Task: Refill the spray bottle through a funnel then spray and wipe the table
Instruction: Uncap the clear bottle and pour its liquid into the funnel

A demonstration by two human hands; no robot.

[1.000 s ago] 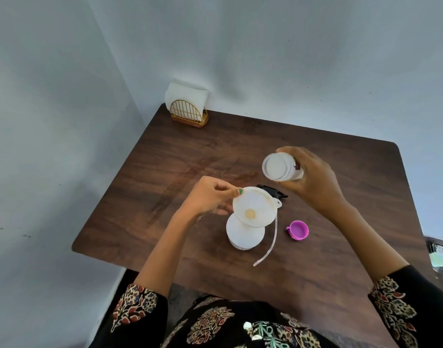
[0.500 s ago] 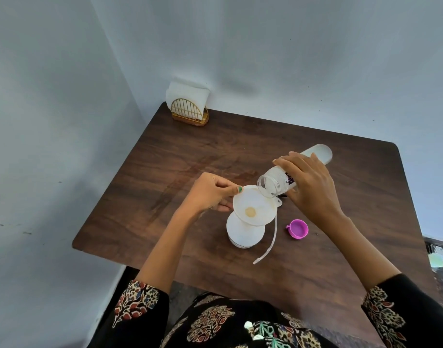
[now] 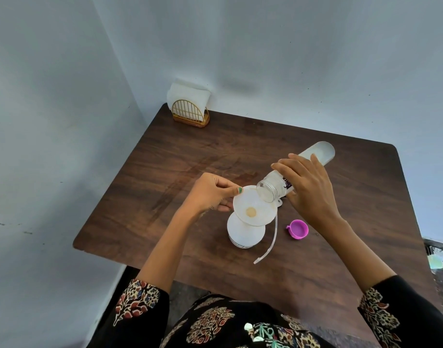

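Observation:
A white spray bottle [image 3: 244,234] stands uncapped near the middle of the dark wooden table [image 3: 315,285]. A white funnel [image 3: 253,209] sits in its neck. My left hand [image 3: 212,192] pinches the funnel's left rim. My right hand [image 3: 308,189] grips a clear plastic bottle [image 3: 315,153], tipped with its open mouth over the funnel's right edge. The spray head is mostly hidden behind my right hand; its thin white dip tube [image 3: 270,244] trails toward the front.
A purple cap [image 3: 298,229] lies on the table right of the spray bottle. A gold napkin holder [image 3: 190,114] with white napkins stands in the far left corner against the wall. Walls close in the table's left and far sides.
My right hand has tipped the clear bottle from end-on and raised to lying slanted, bringing its mouth down to the funnel. My left hand has stayed on the funnel rim.

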